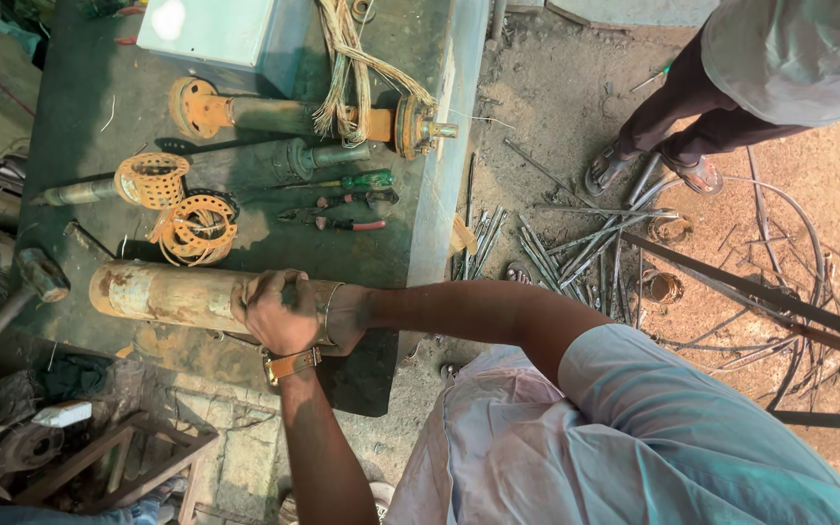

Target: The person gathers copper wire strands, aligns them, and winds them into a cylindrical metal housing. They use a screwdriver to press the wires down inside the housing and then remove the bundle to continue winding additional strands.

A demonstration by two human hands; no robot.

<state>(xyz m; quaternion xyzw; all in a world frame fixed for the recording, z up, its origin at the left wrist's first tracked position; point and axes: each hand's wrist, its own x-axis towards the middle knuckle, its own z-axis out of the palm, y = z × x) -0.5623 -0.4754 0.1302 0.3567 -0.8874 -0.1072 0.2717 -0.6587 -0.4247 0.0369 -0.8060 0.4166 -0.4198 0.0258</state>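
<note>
A rusty metal cylinder (162,295) lies across the near part of a dark, greasy workbench (381,258). My left hand (279,311), with a brown-strapped watch on its wrist, is clamped over the cylinder's right end. My right hand (344,319), a thin bangle on its wrist, reaches in from the right and grips the same end. The left hand partly hides it. Both arms meet at that end, close to the bench's front edge.
Two orange perforated strainer cages (153,180), a green-handled screwdriver (362,181), red-handled pliers (352,224) and an orange-flanged shaft with a wire bundle (342,117) lie on the bench. A hammer (41,274) rests at left. Another person's sandalled feet (697,175) stand among metal rods (576,243) on the ground.
</note>
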